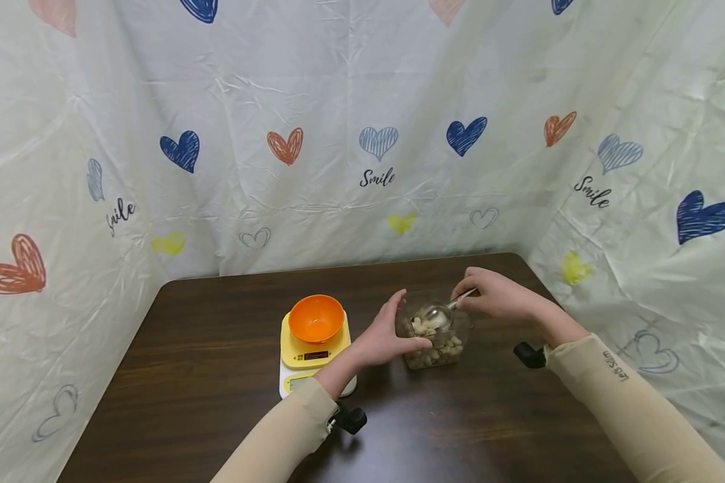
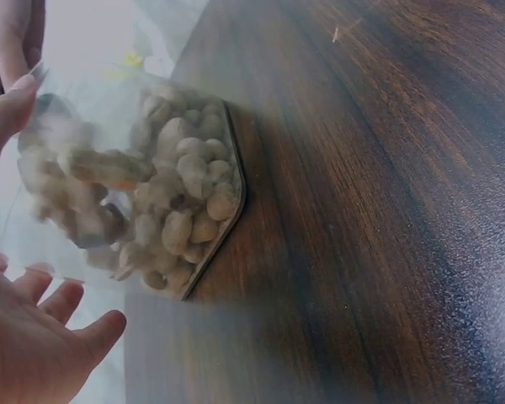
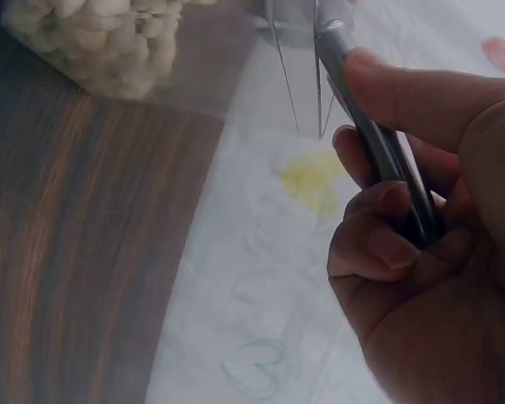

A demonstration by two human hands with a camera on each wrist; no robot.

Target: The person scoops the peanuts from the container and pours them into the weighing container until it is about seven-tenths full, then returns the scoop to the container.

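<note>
My left hand spans a clear plastic container, its thumb on the near side and its fingers on the far side. Pale tan lumps that look like peanuts in shells partly fill the container. A metal scoop dips into the container among the peanuts. My right hand grips the scoop's handle, with fingers curled round it and the thumb along the top. Blur hides the load in the scoop in the left wrist view.
Left of the container, an orange bowl sits on a yellow and white kitchen scale. My left forearm crosses over the scale's near right corner. A dark wooden table carries everything, and a heart-printed curtain surrounds its back and sides.
</note>
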